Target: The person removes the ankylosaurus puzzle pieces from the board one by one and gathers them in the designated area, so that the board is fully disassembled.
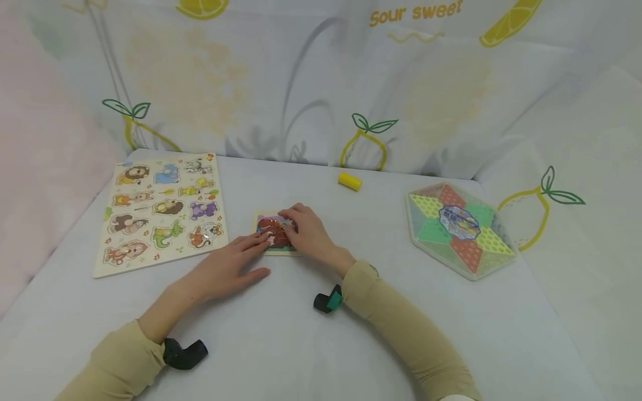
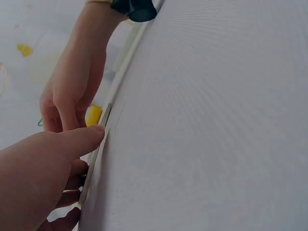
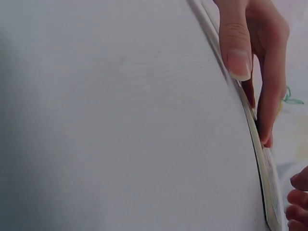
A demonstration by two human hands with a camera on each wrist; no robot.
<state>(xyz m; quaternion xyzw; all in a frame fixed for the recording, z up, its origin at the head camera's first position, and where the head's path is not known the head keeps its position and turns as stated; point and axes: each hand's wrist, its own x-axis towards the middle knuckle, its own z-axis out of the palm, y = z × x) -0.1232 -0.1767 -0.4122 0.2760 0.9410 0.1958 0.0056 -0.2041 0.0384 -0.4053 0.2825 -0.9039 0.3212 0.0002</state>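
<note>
A small picture puzzle board (image 1: 273, 236) with a reddish-brown picture lies flat at the table's middle. My left hand (image 1: 233, 267) rests its fairly straight fingertips on the board's left part, its thumb spread on the tablecloth. From the other side my right hand (image 1: 313, 234) reaches over the upper right part, fingers bent downward. Its fingertips touch the board area; whether they pinch a piece is hidden. In the left wrist view the board's thin edge (image 2: 91, 175) runs beside my left thumb, and my right hand (image 2: 72, 96) points down behind it.
A large animal puzzle board (image 1: 163, 211) lies to the left. A hexagonal Chinese checkers board (image 1: 458, 231) lies to the right. A yellow cylinder (image 1: 349, 181) is behind the hands, near the lemon-print curtain (image 1: 311, 83).
</note>
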